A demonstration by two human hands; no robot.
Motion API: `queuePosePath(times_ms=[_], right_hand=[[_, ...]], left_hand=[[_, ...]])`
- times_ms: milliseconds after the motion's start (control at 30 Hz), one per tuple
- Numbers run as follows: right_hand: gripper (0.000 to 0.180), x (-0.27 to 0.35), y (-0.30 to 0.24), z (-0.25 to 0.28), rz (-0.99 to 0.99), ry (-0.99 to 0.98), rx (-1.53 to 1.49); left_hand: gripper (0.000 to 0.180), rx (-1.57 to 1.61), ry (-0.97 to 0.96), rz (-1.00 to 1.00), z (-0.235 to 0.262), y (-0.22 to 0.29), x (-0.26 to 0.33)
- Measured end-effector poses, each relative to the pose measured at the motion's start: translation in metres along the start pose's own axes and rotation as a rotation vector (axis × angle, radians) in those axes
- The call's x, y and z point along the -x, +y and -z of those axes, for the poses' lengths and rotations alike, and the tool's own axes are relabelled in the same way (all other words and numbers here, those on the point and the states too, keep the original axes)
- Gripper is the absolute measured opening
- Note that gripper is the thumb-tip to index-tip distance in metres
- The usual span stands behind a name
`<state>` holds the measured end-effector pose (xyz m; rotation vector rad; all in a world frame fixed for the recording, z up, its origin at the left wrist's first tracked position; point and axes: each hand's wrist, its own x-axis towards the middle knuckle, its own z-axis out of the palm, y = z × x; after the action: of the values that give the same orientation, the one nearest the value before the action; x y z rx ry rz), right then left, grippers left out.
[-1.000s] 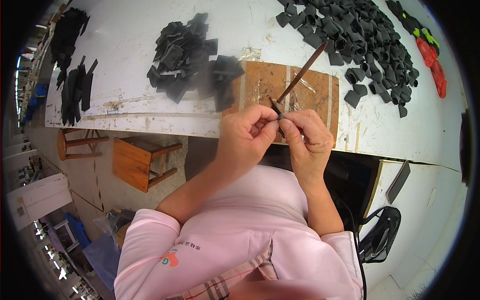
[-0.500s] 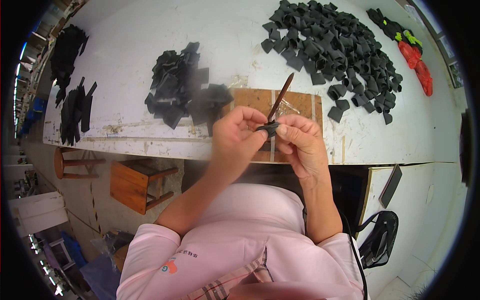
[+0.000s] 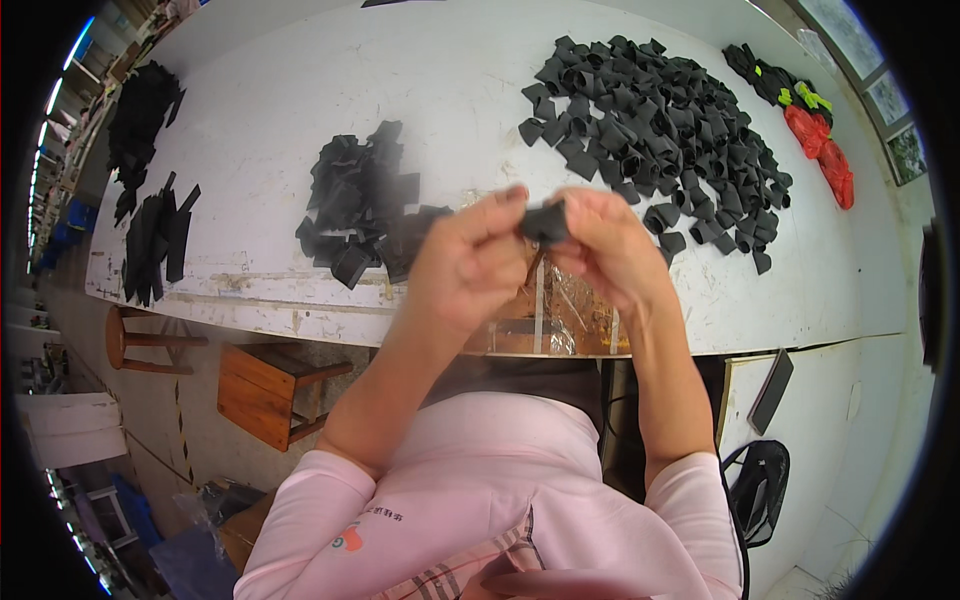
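A small folded piece of black fabric [image 3: 545,222] is held up over the table's front edge. My right hand [image 3: 615,245] pinches it between thumb and fingers at its right side. My left hand [image 3: 465,265] is closed, its fingertips at the piece's left edge; motion blurs it. Just beneath the piece shows a thin brown shaft [image 3: 535,268], mostly hidden by my hands. Under them lies a brown board [image 3: 585,325] with clear tape across it. Left of my hands is a heap of flat black pieces [image 3: 350,200].
A large pile of folded black pieces [image 3: 660,120] spreads over the right back of the white table [image 3: 460,90]. Long black strips [image 3: 160,240] lie at the far left, and a red plastic bag [image 3: 820,145] at the far right. A wooden stool [image 3: 265,395] stands on the floor.
Both hands have risen with the black piece, which was low on the upright brown pointed stick. The stick's point no longer shows. The whole view has shifted a little.
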<state>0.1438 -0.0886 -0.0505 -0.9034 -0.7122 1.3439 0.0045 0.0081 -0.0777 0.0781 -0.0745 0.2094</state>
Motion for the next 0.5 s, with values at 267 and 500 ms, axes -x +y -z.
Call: queuePosePath(times_ms=[267, 500], right_hand=[[0.019, 0.01, -0.008, -0.018, 0.542, 0.507, 0.832], [0.032, 0.027, -0.001, -0.034, 0.732, 0.429, 1.061]], left_hand=[[0.037, -1.355, 0.264, -0.817, -0.035, -0.026, -0.008], [0.014, -1.638, 0.021, -0.816, -0.046, -0.016, -0.01]])
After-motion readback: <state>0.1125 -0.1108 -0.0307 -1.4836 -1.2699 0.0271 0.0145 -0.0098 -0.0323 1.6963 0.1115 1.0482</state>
